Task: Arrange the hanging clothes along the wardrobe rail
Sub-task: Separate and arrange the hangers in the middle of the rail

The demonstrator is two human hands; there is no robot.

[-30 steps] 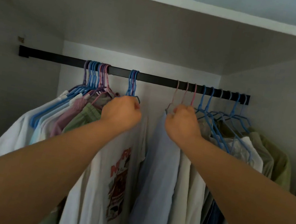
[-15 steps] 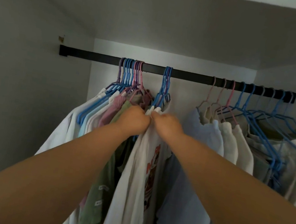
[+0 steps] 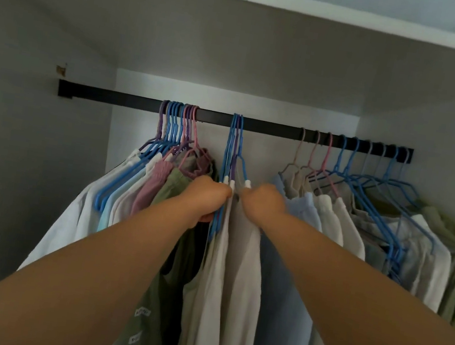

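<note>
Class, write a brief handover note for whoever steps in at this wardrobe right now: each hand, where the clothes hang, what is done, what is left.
Left hand: grips the middle hangers at their shoulders.
Right hand: grips the white garments hanging from them.
Rail: left bunch packed tight; middle group alone, with gaps either side; right group spread out.
Done: left bunch gathered.
Left: probably slide the middle group to a neighbour, then even the spacing.

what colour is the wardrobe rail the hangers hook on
Black; the wardrobe rail shows best in the head view.
</note>
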